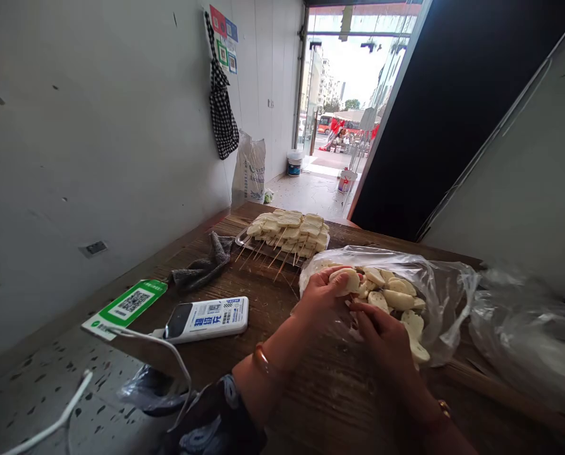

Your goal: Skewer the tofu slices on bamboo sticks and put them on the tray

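My left hand [321,294] grips a pale, oval food slice [345,280] between thumb and fingers, above the near edge of an open clear plastic bag [446,316]. Just below and to the right, my right hand [380,335] is closed, its fingertips pinched close under that slice. What sits in the pinch is too small to make out. Several more loose pale slices [399,300] lie in the bag and at its mouth. Farther back, a tray [241,239] bears stacked skewered slices [289,226], their thin wooden sticks [279,258] pointing toward me.
On the wooden table [320,392], a grey cloth [206,265], a white power bank with a cable [220,316] and a green QR card [131,306] lie to the left. Crumpled clear plastic [529,328] is at the right. A wall borders the left side.
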Motion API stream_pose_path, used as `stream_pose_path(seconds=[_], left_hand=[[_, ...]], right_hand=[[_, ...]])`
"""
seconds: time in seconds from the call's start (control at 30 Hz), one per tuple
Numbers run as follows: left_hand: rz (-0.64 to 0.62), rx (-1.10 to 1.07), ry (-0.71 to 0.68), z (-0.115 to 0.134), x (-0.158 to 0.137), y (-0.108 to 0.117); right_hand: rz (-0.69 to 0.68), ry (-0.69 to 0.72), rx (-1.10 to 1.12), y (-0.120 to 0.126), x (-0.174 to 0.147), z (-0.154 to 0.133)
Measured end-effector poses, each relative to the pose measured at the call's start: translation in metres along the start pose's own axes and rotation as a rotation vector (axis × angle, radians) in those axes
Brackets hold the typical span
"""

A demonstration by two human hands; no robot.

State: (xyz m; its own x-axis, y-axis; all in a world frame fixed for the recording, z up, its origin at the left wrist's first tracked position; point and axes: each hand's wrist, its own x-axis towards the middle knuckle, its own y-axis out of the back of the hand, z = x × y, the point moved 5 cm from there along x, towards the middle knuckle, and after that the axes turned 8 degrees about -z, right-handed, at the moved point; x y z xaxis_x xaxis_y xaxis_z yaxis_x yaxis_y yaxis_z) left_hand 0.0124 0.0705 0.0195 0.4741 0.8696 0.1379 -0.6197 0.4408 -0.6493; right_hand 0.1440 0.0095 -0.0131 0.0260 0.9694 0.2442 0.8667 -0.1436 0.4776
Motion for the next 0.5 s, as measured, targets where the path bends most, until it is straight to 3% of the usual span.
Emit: stream_pose_path(seconds=[0.5], left_hand=[[-0.031, -0.073, -0.026, -0.003, -0.007, -0.014]], right_hand=[[0.084, 0.046, -0.158, 0.008, -0.003, -0.004]])
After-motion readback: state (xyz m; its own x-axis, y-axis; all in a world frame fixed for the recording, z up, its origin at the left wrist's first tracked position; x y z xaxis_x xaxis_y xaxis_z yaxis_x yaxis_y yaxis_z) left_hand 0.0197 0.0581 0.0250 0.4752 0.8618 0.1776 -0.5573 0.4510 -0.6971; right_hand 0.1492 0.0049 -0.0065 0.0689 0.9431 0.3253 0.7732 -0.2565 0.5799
